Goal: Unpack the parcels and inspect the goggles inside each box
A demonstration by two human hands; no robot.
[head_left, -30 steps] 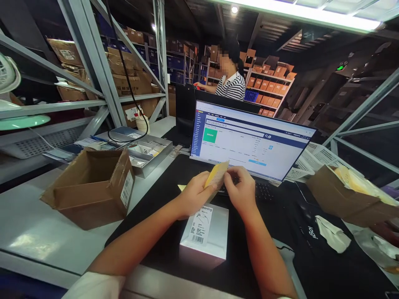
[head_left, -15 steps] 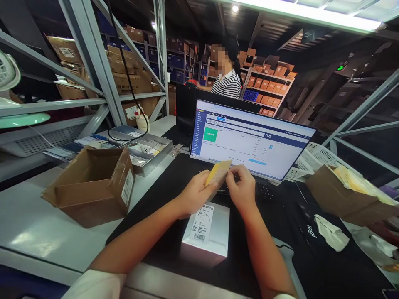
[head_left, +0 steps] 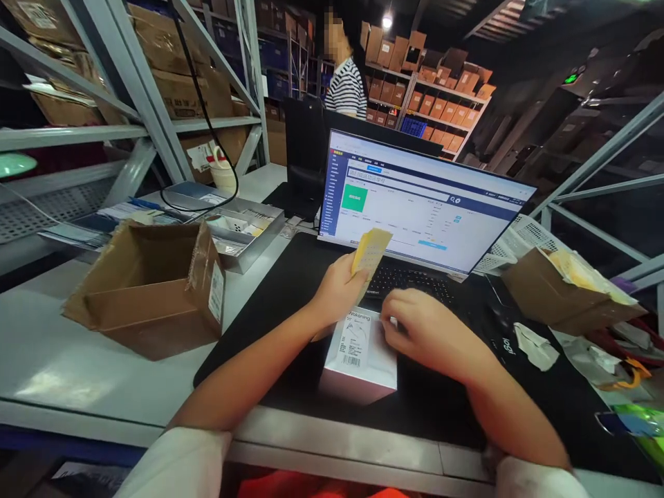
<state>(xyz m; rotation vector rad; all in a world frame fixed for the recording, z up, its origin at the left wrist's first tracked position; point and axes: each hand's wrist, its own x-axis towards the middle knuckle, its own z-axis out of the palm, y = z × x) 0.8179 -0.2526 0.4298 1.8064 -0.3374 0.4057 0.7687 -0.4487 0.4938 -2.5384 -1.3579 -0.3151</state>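
My left hand (head_left: 336, 294) is closed on a thin yellow sheet (head_left: 371, 253) with rows of faint marks, perhaps a sticker sheet. The sheet stands upright in front of the monitor. My right hand (head_left: 418, 325) is at the upper right of a white box (head_left: 374, 366), its fingers curled in a pinch. Whatever lies between those fingertips, if anything, is hidden. On the box's top are "Wakening" print, a line drawing and a barcode. The box rests on a black desk mat (head_left: 270, 360), below both hands.
An open cardboard box (head_left: 150, 311) stands on the left, beside a grey tray (head_left: 254, 238). Behind the hands are a keyboard (head_left: 409, 280) and a lit monitor (head_left: 415, 207). Crumpled paper (head_left: 537, 346) and another carton (head_left: 555, 290) lie right. A person in stripes (head_left: 346, 90) is beyond.
My right hand has moved away from the yellow sheet and down to the white box's upper right. The left hand still holds the sheet. The camera view has shifted.
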